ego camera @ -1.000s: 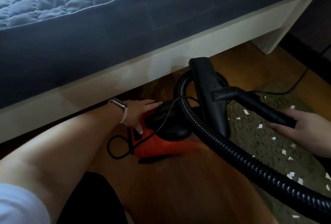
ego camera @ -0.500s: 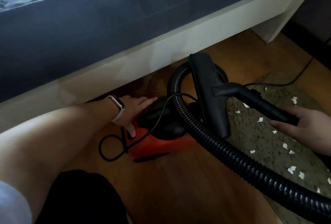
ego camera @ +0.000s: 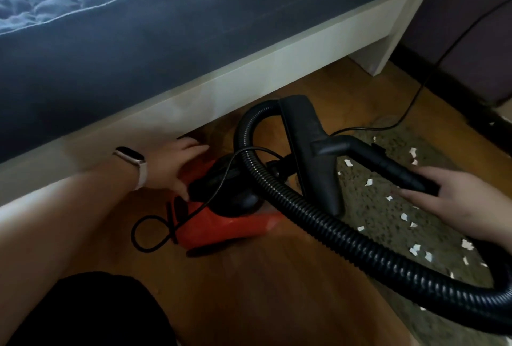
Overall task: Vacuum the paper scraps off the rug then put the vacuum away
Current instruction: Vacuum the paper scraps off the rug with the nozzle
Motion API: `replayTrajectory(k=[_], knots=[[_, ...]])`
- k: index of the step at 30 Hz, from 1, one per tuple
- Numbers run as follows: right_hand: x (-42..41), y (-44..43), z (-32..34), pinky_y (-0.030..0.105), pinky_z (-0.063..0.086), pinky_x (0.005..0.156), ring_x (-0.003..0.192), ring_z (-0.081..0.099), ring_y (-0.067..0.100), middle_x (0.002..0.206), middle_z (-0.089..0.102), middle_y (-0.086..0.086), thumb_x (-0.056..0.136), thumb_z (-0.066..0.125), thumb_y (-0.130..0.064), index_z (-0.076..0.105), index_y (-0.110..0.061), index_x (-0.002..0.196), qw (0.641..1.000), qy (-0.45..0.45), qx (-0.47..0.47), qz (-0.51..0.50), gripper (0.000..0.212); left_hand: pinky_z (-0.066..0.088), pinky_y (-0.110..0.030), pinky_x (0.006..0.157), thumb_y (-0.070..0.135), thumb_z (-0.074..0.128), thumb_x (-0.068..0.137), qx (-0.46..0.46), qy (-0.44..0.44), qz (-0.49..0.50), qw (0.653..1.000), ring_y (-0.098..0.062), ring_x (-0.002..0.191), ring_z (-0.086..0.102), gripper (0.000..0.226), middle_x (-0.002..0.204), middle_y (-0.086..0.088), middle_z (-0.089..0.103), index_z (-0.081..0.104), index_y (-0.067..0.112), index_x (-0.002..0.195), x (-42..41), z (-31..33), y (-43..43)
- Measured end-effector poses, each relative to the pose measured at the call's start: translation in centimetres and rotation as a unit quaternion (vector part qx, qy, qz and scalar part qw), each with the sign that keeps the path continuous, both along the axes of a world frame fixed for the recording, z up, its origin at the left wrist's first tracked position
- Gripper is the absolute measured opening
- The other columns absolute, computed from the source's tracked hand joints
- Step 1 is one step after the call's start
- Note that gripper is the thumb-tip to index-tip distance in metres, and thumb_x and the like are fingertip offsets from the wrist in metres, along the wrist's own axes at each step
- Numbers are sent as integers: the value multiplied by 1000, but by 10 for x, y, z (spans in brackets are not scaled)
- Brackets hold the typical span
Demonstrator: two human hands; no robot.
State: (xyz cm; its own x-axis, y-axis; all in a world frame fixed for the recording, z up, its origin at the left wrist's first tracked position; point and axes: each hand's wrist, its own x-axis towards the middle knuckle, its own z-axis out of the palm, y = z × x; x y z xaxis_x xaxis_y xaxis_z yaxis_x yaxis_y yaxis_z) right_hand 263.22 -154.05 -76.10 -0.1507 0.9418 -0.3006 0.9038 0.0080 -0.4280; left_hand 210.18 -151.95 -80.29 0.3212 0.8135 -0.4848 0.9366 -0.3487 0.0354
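Note:
A small red and black vacuum (ego camera: 224, 223) sits on the wooden floor beside the bed. My left hand (ego camera: 171, 165) rests on its rear top, thumb down on the black part, fingers fairly straight. My right hand (ego camera: 460, 201) holds the black wand (ego camera: 388, 165) from below. The floor nozzle (ego camera: 310, 146) at the wand's end is raised over the vacuum body. A ribbed black hose (ego camera: 346, 237) loops from the vacuum toward the lower right. White paper scraps (ego camera: 407, 217) lie scattered on the mottled rug (ego camera: 368, 207) at the right.
A bed with a quilted blue mattress (ego camera: 110, 27) on a pale frame (ego camera: 221, 82) spans the top, its leg (ego camera: 388, 41) at the upper right. The vacuum's black power cord (ego camera: 415, 102) runs over the floor to the right wall. My dark-clothed knee (ego camera: 91, 315) is at the lower left.
The view has shifted a little. My left hand has slid further onto the back of the vacuum. My right hand still holds the wand in about the same place.

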Motion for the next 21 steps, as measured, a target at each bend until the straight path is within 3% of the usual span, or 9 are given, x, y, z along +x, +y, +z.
replayTrajectory(k=[2,4,8,11,13,15,19,21], knots=[[2,-5,9,41,58,53,53,62,2,67,67,-19,63,44,-87,49,-69,94,1000,5,-11,-8,36,40,-45,109,38,76,82,70,-61,3,996,-26,139,37,89,156,-3,31,25,32,155,9,26,-3],[6,-9,16,38,55,52,53,62,1,69,66,-24,61,44,-88,49,-68,93,1000,11,-17,-22,37,44,-49,104,26,62,85,144,-120,-17,982,-27,134,44,67,152,-3,40,42,26,149,31,49,-6],[23,-18,28,36,53,53,54,62,1,70,67,-22,65,47,-86,53,-61,96,999,17,-11,-42,40,49,-47,100,48,48,92,228,-243,-102,937,-22,122,56,50,134,0,57,60,20,132,105,86,-16],[36,-25,29,32,53,50,55,63,2,73,67,-24,74,53,-78,55,-53,95,998,5,-12,-55,33,43,-30,101,72,42,92,131,-262,-195,936,-8,119,53,67,132,8,58,51,26,140,173,88,-19],[45,-28,28,22,45,42,53,62,1,72,66,-25,81,56,-70,57,-47,93,998,0,-10,-61,26,45,-24,94,84,43,82,-5,-189,-214,958,1,105,53,79,123,17,59,42,33,143,211,76,-19],[58,-29,27,22,41,41,51,61,0,67,67,-19,82,57,-67,57,-47,93,998,-22,-1,-62,23,52,-30,82,88,51,73,-73,-98,-234,964,-1,90,57,75,103,18,62,46,39,130,230,56,-13],[97,-33,21,22,41,40,47,60,0,59,65,-13,80,55,-69,54,-48,93,993,-65,7,-93,25,50,-27,69,89,53,67,-36,-84,-229,969,1,77,54,65,87,21,56,48,42,111,229,29,7],[117,-39,16,24,44,41,47,61,-1,60,65,-15,80,54,-69,54,-47,91,990,-86,5,-112,26,51,-29,70,70,61,78,-6,-125,-232,965,0,76,55,43,85,18,58,54,35,101,224,18,12]])
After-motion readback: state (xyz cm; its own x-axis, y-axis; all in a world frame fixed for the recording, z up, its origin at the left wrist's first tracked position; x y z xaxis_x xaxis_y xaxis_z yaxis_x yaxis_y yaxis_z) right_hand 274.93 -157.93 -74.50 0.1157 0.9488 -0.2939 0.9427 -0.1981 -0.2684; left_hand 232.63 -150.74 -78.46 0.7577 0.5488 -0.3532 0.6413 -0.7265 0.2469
